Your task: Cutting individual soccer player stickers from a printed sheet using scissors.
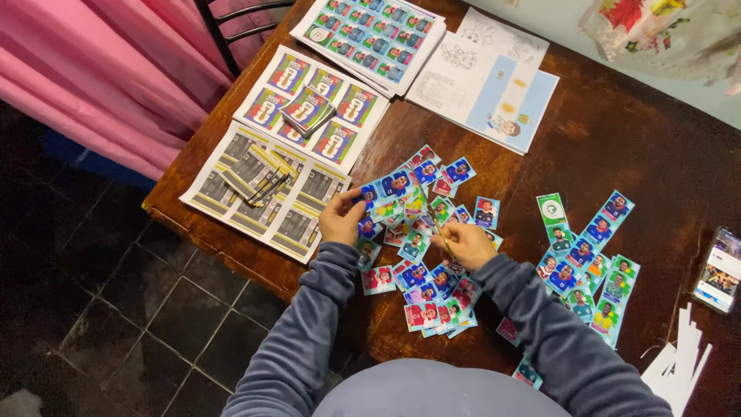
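Here, head view: a dark wooden desk (617,147) is seen from above, strewn with cut picture cards.
Left hand (341,218): curled, its fingertips pinched on a blue card strip (384,188) held just above the pile.
Right hand (465,245): closed around what looks like a thin pair of scissors (434,220), the blades pointing toward the strip; the tool is small and partly hidden.
Card pile (421,270): loose cards are heaped between and below both hands, touching and overlapping.
Risk, cutting: a crooked cut through a picture is judged possible, since the strip is held in the air by one end only.
Risk, fingers: the left fingertips lie near the blades and could be nicked.
Risk, desk edge: cards beside the sleeves could be swept to the tiled floor (116,309) by a forearm.
Risk, phone (719,270): it lies at the right rim, apart from the hands, and could be nudged off.
Containers: none are seen; uncut sheets (312,104) carry small stacks of cut cards (307,110), and paper offcuts (679,363) lie loose.
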